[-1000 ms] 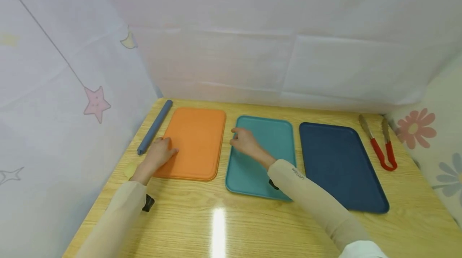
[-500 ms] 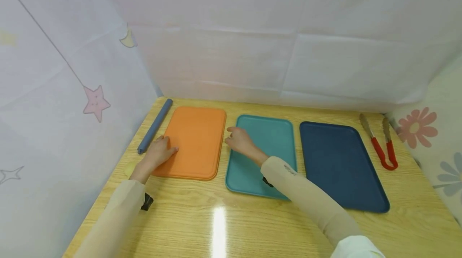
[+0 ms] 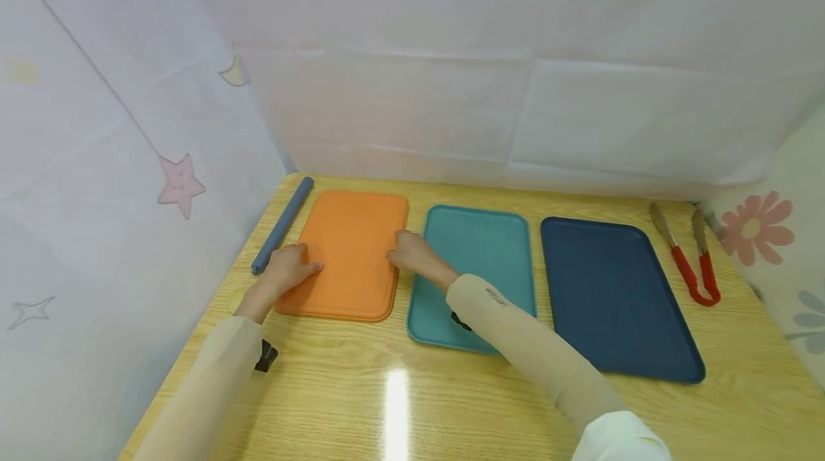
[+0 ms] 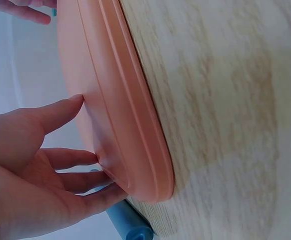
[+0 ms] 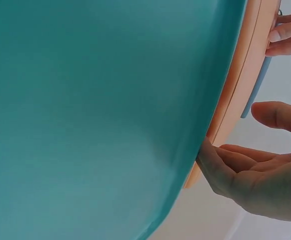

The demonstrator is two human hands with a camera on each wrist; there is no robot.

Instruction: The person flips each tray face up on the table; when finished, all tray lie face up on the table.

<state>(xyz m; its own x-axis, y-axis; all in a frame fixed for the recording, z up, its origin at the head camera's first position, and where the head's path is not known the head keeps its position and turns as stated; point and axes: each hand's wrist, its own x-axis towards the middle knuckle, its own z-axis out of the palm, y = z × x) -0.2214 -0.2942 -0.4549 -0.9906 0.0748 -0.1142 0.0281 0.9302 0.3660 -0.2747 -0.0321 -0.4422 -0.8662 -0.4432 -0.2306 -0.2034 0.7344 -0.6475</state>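
Note:
A flat orange tray-like board (image 3: 354, 232) with rounded corners and a stepped edge lies left of the middle on the wooden table. At its left edge is my left hand (image 3: 283, 275); in the left wrist view the thumb (image 4: 65, 112) and fingertips touch the board, fairly straight and spread. My right hand (image 3: 415, 253) is at the board's right edge, over the left rim of a teal tray (image 3: 480, 239). In the right wrist view its fingers reach down by the orange edge, while the thumb (image 5: 275, 115) stands apart. Whether these fingertips touch the board is hidden.
A grey-blue rod (image 3: 283, 225) lies left of the orange board. Right of the teal tray is a navy tray (image 3: 615, 289), then tongs (image 3: 705, 282) with red handles. A pale yellow round thing (image 3: 236, 299) is partly hidden by my left wrist. White cloth (image 3: 412, 110) hangs behind.
My right hand has moved left from over the teal tray to the orange board's right edge. The left hand has stayed at the board's left edge. The view has shifted slightly.

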